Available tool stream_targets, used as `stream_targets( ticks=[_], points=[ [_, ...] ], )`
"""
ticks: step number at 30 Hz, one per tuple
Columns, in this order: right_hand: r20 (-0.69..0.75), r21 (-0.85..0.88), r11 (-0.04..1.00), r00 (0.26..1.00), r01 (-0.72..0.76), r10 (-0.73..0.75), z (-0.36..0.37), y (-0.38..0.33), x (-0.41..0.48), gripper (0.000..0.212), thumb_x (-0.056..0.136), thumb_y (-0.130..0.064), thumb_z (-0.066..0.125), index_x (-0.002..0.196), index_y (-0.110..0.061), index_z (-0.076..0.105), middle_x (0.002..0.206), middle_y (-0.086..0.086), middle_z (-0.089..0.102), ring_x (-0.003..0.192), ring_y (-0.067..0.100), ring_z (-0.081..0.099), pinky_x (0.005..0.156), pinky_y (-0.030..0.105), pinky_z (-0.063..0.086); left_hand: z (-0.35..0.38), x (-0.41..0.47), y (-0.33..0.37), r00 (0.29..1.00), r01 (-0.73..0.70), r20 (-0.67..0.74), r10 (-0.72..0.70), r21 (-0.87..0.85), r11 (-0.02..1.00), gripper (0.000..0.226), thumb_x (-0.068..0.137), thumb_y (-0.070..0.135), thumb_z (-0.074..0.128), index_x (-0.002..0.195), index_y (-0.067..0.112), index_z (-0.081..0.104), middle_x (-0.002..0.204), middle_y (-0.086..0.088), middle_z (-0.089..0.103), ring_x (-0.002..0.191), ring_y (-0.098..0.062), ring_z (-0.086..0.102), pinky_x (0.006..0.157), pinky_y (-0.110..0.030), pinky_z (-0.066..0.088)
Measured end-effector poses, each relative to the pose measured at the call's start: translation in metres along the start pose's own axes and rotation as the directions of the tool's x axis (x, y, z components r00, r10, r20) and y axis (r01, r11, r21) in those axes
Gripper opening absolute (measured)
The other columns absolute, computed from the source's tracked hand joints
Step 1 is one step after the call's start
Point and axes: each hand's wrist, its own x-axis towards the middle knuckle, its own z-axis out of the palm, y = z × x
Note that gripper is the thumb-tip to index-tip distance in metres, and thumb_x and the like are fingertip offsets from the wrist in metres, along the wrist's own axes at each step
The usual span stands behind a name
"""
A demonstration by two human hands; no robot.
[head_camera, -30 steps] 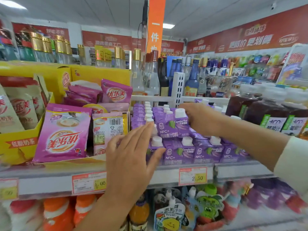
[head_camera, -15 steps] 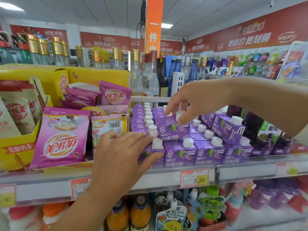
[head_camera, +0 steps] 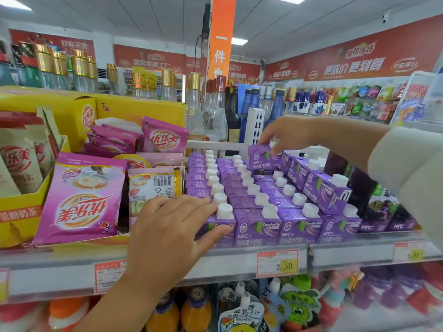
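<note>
The carton [head_camera: 262, 160] in the right grip [head_camera: 287, 134] is showing purple with white lettering; the rows of cartons [head_camera: 255, 226] by the left grip [head_camera: 167, 233] are matching it, white-capped. Left of that grip, pink sachets [head_camera: 81, 200] are bearing orange-and-red emblems.

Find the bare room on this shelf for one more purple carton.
Free: the tops of the lower cartons, between the held carton in the right hand and the tilted upper row. Crowded: the shelf, packed from the pink sachets to the grape bottles.
</note>
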Motion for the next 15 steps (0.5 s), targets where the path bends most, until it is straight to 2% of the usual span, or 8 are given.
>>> stream_targets(
  ticks=[2,6,9,12,15],
  points=[
    [0.034,-0.012,1.0,0.999,-0.02,0.021,0.008,0.006,0.008,0.039,0.09,-0.018,0.068,0.128,-0.015,0.06,0.129,0.0,0.059,0.114,0.018,0.053,0.098,0.03,0.04,0.001,-0.001,-0.001,1.0,0.005,0.006,-0.005,-0.002,1.0,0.046,0.09,0.061,0.051,0.105,0.025,0.075,0.105,0.011,0.074,0.101,-0.008,0.065,0.088,-0.028,0.036],
    [0.075,0.016,0.999,0.997,-0.035,0.034,0.021,0.01,0.016,0.044,0.089,-0.018,0.069,0.131,-0.015,0.057,0.132,0.0,0.057,0.115,0.016,0.052,0.092,0.024,0.037,0.001,-0.001,-0.001,1.0,0.004,0.012,-0.005,0.012,1.0,0.045,0.091,0.061,0.052,0.107,0.025,0.075,0.105,0.011,0.074,0.101,-0.01,0.067,0.089,-0.029,0.037],
    [0.114,0.017,0.999,0.993,-0.043,0.04,0.028,0.01,0.019,0.046,0.088,-0.017,0.07,0.133,-0.015,0.057,0.132,0.003,0.057,0.119,0.021,0.053,0.096,0.027,0.04,0.001,-0.001,-0.001,1.0,-0.004,0.005,0.004,0.029,1.0,0.045,0.091,0.06,0.053,0.106,0.024,0.075,0.104,0.01,0.074,0.1,-0.011,0.068,0.088,-0.029,0.037],
    [0.16,0.011,0.999,0.986,-0.038,0.036,0.029,0.009,0.027,0.038,0.09,-0.018,0.068,0.128,-0.019,0.062,0.126,0.002,0.062,0.115,0.021,0.058,0.1,0.032,0.044,0.001,-0.001,-0.001,1.0,-0.005,0.004,0.005,0.031,1.0,0.045,0.092,0.06,0.052,0.106,0.024,0.075,0.104,0.009,0.074,0.1,-0.012,0.068,0.088,-0.03,0.038],
    [0.121,0.031,0.999,0.992,-0.033,0.029,0.025,0.013,0.038,0.026,0.092,-0.017,0.065,0.117,-0.025,0.068,0.116,-0.001,0.067,0.104,0.022,0.065,0.096,0.037,0.05,0.001,-0.001,-0.001,1.0,-0.002,-0.002,0.002,0.025,1.0,0.045,0.092,0.06,0.052,0.105,0.023,0.075,0.103,0.009,0.074,0.099,-0.012,0.069,0.087,-0.03,0.039]
  ],
)
